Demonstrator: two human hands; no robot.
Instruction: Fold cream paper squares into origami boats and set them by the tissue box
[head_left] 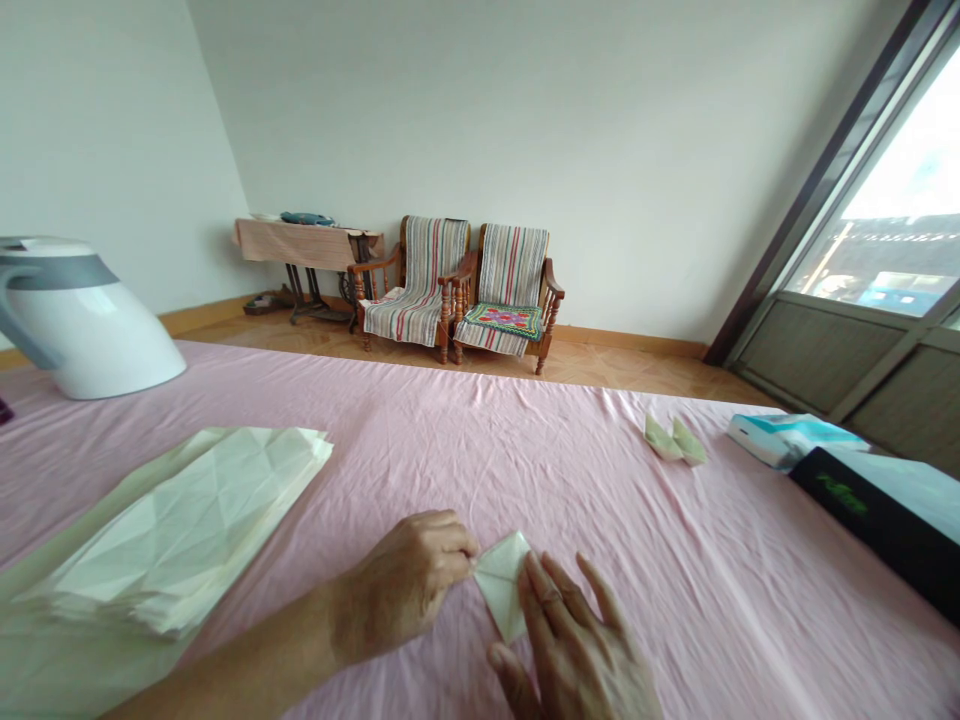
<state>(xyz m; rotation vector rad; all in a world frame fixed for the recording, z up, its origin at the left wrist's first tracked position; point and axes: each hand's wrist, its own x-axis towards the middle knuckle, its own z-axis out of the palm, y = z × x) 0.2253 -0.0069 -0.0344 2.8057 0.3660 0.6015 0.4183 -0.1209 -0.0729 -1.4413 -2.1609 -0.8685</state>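
A small folded piece of pale paper [504, 585] lies on the pink cloth in front of me, with a crease across it. My left hand [409, 572] is closed, its thumb and forefinger pinching the paper's left corner. Flat over the right edge, the fingers of my right hand [574, 630] are stretched out and press on the paper, hiding that side of it. A finished-looking folded paper boat shape [675, 441] stands farther back to the right. To my left is a stack of creased paper sheets [202, 520], resting on larger paper.
A pink cloth [420, 440] with wrinkles covers the surface. At the far left stands a white and grey jug [112, 325]. On the right are a tissue packet [787, 438] and a black and white box [862, 520]. Beyond the edge are two wooden chairs [517, 270].
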